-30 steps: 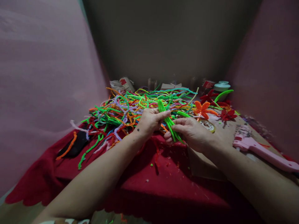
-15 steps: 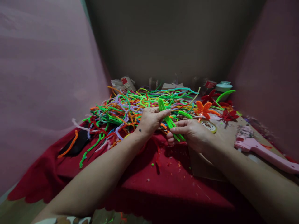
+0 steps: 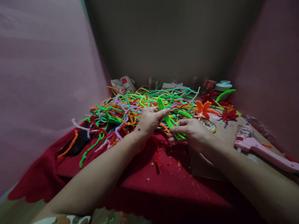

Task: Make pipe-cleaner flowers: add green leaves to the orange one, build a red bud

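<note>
A folded bundle of bright green pipe cleaners (image 3: 167, 118) slants between my hands above the front of the table. My left hand (image 3: 151, 119) pinches its upper part between thumb and fingers, and the rounded top sticks up past the fingertips. At the lower end, the fingers of my right hand (image 3: 187, 130) are closed on the strands, which spread slightly apart there. Behind both hands lies a tangled heap of multicoloured pipe cleaners (image 3: 133, 105).
An orange flower (image 3: 203, 109), a dark red flower (image 3: 230, 115) and a yellow-rimmed spool (image 3: 208, 126) lie right of the heap. A pink glue gun (image 3: 261, 149) is at the far right. A black object (image 3: 77, 143) lies left on the red cloth (image 3: 173, 183).
The lower green strands have spread apart a little at my right hand, whose fingers have shifted slightly. My left hand keeps its grip with barely any movement.
</note>
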Demonstrator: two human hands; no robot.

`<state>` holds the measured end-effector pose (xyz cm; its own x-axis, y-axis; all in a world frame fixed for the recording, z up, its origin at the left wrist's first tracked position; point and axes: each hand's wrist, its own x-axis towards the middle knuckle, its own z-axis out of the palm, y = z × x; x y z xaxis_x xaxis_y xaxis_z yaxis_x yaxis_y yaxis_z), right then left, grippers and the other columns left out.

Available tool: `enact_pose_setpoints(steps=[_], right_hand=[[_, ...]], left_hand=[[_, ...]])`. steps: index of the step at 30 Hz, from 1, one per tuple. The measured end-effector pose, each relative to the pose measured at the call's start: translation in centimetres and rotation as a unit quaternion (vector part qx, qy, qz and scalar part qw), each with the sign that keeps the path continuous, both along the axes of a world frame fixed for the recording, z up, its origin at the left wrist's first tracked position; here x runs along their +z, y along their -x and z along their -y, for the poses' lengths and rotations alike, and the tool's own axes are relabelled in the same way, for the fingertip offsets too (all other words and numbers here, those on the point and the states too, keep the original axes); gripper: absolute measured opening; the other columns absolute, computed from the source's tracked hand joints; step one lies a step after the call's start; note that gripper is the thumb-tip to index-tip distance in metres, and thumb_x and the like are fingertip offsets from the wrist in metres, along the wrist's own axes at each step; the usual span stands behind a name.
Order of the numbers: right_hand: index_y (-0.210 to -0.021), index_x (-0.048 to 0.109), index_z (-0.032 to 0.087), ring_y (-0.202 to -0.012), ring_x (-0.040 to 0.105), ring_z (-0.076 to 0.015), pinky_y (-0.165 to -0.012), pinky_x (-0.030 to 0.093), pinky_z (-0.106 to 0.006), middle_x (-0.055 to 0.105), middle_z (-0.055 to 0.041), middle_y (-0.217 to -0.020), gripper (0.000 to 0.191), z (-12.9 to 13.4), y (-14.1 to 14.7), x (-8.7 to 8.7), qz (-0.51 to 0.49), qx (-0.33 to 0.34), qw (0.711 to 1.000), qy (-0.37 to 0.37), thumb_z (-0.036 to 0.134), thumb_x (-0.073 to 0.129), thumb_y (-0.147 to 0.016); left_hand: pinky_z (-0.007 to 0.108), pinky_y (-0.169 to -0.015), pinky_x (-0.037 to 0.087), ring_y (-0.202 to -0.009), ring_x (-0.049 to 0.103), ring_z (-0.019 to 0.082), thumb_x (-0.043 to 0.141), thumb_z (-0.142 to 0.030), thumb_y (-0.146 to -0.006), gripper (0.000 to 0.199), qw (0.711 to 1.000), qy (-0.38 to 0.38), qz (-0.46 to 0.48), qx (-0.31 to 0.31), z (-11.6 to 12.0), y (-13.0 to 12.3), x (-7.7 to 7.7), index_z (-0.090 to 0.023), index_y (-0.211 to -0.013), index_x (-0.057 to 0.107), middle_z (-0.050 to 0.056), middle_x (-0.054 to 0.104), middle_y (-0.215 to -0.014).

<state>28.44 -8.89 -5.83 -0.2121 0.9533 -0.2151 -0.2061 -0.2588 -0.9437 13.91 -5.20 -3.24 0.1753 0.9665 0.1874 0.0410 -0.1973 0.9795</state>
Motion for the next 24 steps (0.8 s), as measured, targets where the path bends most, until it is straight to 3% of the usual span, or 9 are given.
enact_pose_setpoints(steps=[16,20,24], right_hand=[[-0.064,0.051,0.017,-0.05,0.065,-0.0202,-0.054,0.058,-0.039,0.063,-0.0043,-0.057,0.016,0.35,0.11,0.39,0.016,0.001,1.0,-0.02,0.012,0.066,-0.067],[-0.068,0.052,0.016,-0.049,0.062,-0.0159,-0.051,0.054,-0.031,0.063,-0.0034,-0.059,0.01,0.42,0.27,0.46,0.002,0.024,0.999,-0.034,0.013,0.062,-0.068],[-0.065,0.048,0.018,-0.038,0.05,-0.0089,-0.041,0.043,-0.023,0.056,0.0026,-0.054,0.017,0.52,0.4,0.31,0.021,0.023,0.997,-0.075,0.02,0.064,-0.07]], left_hand=[[0.021,-0.038,0.015,-0.033,0.023,0.001,0.067,-0.032,-0.07,0.047,1.0,-0.018,-0.021,0.002,-0.64,0.29,-0.29,-0.016,-0.039,0.036,-0.008,0.029,-0.033],[0.021,-0.037,0.015,-0.032,0.023,0.001,0.067,-0.033,-0.07,0.047,0.999,-0.025,-0.037,0.009,-0.62,0.33,-0.18,-0.015,-0.038,0.036,-0.008,0.03,-0.032],[0.021,-0.037,0.015,-0.032,0.023,0.001,0.067,-0.032,-0.07,0.048,1.0,-0.011,-0.028,0.008,-0.51,0.41,0.09,-0.016,-0.037,0.035,-0.008,0.03,-0.031]])
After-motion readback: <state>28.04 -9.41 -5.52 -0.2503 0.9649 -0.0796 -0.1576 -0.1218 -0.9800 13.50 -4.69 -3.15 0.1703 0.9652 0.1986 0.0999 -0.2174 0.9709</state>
